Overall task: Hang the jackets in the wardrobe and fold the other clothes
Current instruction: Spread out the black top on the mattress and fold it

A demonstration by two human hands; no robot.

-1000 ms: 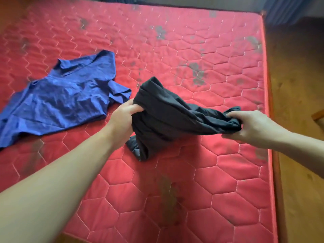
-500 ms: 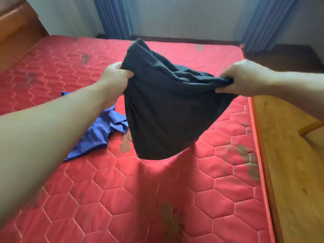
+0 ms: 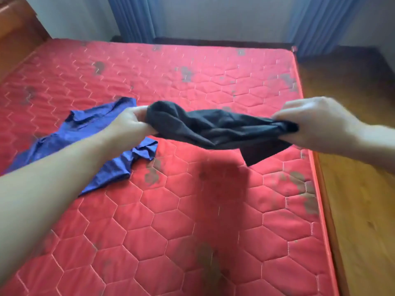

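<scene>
Left hand (image 3: 130, 124) and right hand (image 3: 314, 124), fingers curled tight, grip opposite ends of a bunched black cloth garment (image 3: 215, 127) held above the red quilted mattress (image 3: 192, 231) near its right edge, beside a crumpled blue shirt (image 3: 85, 133).

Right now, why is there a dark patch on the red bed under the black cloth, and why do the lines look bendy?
In the head view, the dark patch is the shadow of the crumpled black garment, held above the red quilted mattress by the left hand and right hand; the wide-angle lens bows the mattress edges; the hands look slightly motion-blurred.
</scene>
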